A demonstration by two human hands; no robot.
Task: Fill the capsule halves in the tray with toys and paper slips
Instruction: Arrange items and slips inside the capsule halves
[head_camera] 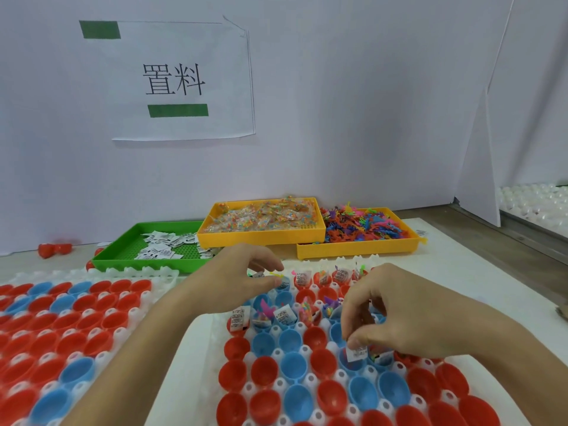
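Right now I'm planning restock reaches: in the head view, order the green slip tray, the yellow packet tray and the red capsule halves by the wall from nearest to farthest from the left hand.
1. Green slip tray, just beyond the left hand.
2. Yellow packet tray, behind, slightly right.
3. Red capsule halves, far left by the wall.

Hid several capsule halves (353, 361) of the right tray (278, 353) beneath the right hand (396, 318); printing on paper slip (356, 352) too small to read.

Right hand (396, 315) pinching paper slip (356, 353)
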